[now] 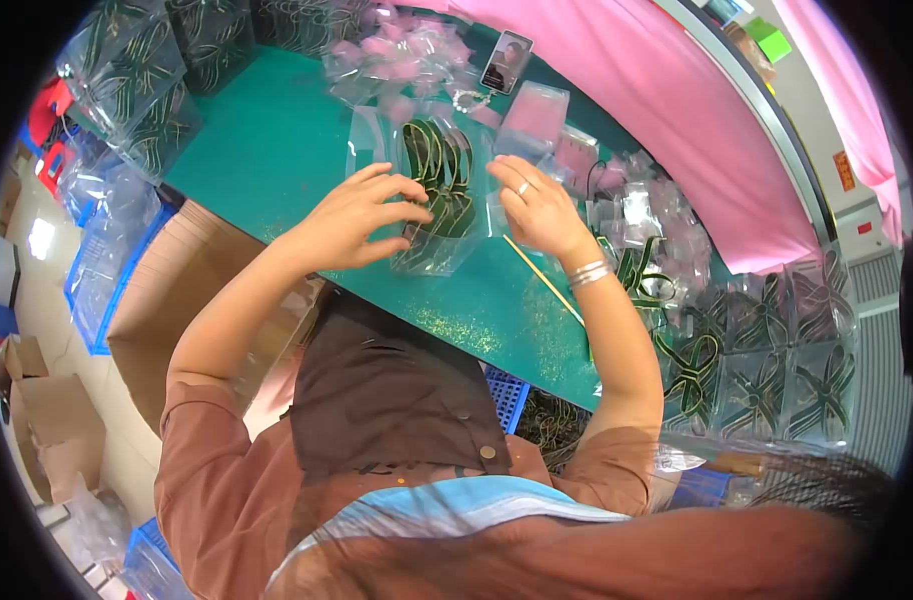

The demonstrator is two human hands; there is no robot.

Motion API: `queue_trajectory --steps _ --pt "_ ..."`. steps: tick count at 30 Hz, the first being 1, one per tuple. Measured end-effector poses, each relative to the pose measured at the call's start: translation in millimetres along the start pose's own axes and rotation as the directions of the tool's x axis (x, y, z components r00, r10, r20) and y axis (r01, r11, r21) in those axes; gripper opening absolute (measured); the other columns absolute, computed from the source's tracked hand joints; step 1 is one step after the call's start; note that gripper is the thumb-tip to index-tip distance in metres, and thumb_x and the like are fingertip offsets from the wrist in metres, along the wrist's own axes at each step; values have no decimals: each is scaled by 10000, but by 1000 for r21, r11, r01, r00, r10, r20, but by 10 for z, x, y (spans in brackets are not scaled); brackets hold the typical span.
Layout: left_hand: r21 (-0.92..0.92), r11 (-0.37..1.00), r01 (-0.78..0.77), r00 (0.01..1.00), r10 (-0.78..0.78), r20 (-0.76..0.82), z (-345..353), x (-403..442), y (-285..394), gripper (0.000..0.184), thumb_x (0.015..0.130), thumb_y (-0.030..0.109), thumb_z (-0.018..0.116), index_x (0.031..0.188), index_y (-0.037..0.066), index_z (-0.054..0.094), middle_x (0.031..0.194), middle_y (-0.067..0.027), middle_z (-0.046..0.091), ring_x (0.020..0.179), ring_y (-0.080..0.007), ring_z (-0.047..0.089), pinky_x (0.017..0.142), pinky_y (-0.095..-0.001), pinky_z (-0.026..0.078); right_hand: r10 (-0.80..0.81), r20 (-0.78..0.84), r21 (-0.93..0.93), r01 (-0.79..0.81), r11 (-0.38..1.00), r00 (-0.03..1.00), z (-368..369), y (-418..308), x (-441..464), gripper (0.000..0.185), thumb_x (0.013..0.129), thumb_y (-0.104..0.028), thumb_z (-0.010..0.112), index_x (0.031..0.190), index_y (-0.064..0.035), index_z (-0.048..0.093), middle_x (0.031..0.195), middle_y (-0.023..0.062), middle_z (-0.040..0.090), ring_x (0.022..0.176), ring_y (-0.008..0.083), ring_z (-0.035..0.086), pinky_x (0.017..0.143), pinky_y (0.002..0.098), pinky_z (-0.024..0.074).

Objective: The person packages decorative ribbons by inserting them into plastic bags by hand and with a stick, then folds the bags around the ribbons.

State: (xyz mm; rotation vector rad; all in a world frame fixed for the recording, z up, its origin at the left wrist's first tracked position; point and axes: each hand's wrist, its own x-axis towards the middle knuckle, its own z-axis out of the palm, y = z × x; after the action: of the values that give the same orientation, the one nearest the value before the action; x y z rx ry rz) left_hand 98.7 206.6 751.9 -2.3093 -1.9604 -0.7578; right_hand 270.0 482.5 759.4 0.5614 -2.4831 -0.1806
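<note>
A dark green ribbon bow with gold edging lies inside a clear plastic bag on the green table, in front of me. My left hand is at the bag's left side, fingers apart and curved over its edge and the bow's lower loops. It grips nothing that I can see. At the bag's right edge is my right hand, with a ring and bracelets, its fingers bent together on what looks like the plastic. The exact pinch point is hard to make out.
A thin yellow stick lies by my right forearm. Behind are a phone, a beaded bracelet and pink-and-clear packaging. Bagged bows stand at far left and right. Gold glitter dots the green table.
</note>
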Motion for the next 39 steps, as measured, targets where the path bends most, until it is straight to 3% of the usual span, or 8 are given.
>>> queue_trajectory --steps 5,7,10,13,21,23,32,39 --pt "109 991 75 997 -73 -21 -54 157 162 881 688 254 857 1466 95 476 1375 -103 550 1162 -269 559 1055 -442 363 117 229 186 -161 969 966 -412 -268 130 553 691 1 715 1227 -43 582 1250 139 609 1211 353 569 1014 462 491" --pt "119 990 78 997 -78 -7 -7 226 168 902 674 282 864 1465 89 476 1386 -106 546 1148 -265 561 1025 -425 365 124 409 254 -243 936 904 -528 -336 220 706 711 -154 806 1359 -35 553 1317 156 588 1310 340 492 1102 471 401" --pt "131 988 80 996 -83 20 9 303 152 912 653 322 875 1446 85 492 1402 -110 550 1134 -262 568 980 -405 372 192 481 306 -368 878 855 -507 -331 287 856 687 -346 865 1407 -26 531 1374 160 573 1365 341 437 1183 490 295" --pt "120 987 112 992 -118 43 21 327 142 845 645 337 881 1377 93 535 1401 -115 571 1126 -265 583 963 -404 381 112 470 266 -262 928 875 -355 -367 292 884 677 -445 864 1387 -18 556 1371 152 594 1365 342 446 1224 517 220" --pt "103 991 91 995 -95 41 -23 362 114 692 622 338 898 1194 116 577 1321 -115 631 1092 -263 612 921 -405 396 164 578 410 -458 789 799 -255 -271 359 717 726 -448 845 1240 2 628 1257 143 660 1374 328 459 1229 590 130" --pt "18 983 183 935 -180 304 -162 500 125 708 609 336 903 1188 121 559 1192 -79 657 1051 -240 624 864 -400 397 174 611 375 -476 796 772 -285 -343 454 698 729 -450 843 1219 -3 624 1256 143 658 1373 330 459 1226 600 121" --pt "-18 999 33 994 -31 104 -16 384 -19 623 629 296 879 1140 130 562 1122 -27 620 962 -220 621 833 -368 380 108 788 328 -562 759 607 -310 -188 626 810 724 -522 835 1313 -55 535 1292 123 633 1407 306 431 1219 613 23" --pt "-46 998 36 996 -32 85 -2 378 -5 588 649 293 867 1125 121 567 1103 -37 617 969 -216 611 853 -369 382 111 830 424 -748 510 546 -213 29 645 455 936 -365 657 1287 -84 586 1240 76 656 1365 242 468 1226 585 -13"
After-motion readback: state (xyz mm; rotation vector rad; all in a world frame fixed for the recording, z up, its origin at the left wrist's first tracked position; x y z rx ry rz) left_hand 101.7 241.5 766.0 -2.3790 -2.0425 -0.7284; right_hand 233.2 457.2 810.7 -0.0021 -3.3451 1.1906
